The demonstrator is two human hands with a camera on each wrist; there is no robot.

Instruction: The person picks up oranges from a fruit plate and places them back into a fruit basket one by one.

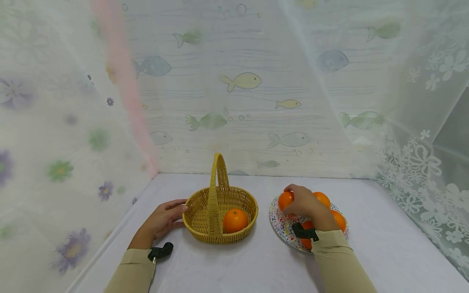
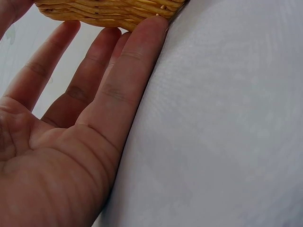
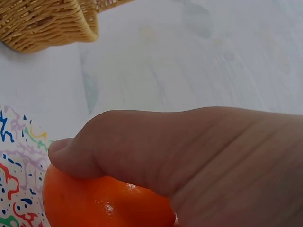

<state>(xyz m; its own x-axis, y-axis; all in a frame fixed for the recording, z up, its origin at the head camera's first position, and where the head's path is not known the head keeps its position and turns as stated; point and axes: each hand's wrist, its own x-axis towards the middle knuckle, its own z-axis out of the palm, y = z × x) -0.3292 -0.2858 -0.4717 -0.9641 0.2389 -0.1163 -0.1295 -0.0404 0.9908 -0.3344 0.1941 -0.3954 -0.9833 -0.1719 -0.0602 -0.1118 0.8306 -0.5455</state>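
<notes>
Right hand [image 1: 305, 203] around orange [image 1: 285, 200] (round, axisless)

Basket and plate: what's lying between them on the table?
Nothing: in the head view the strip of table between the basket and the plate is bare white cloth.

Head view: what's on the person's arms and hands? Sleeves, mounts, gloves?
Both arms wear long beige sleeves down to the wrists. A small black clamp-like mount sits at each cuff: one on the left wrist, one on the right wrist. The left hand and right hand are bare, with no gloves, rings or markings showing. No cables are visible.
</notes>
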